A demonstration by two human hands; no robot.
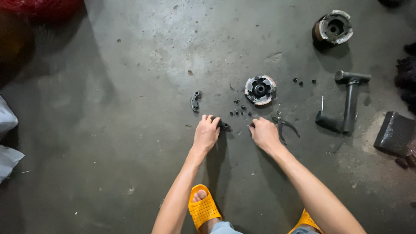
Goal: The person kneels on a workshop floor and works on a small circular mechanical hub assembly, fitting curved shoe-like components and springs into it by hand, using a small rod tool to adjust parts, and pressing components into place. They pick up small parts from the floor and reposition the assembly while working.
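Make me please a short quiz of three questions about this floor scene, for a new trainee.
1. True or false: the left hand touches a small dark part on the concrete floor.
2. Which lies nearest the right hand? A) the pliers B) the black T-shaped tool C) the curved dark piece
3. How many round metal assemblies are on the floor?

Key
1. True.
2. A.
3. Two: one just beyond the hands, one far off at upper right.
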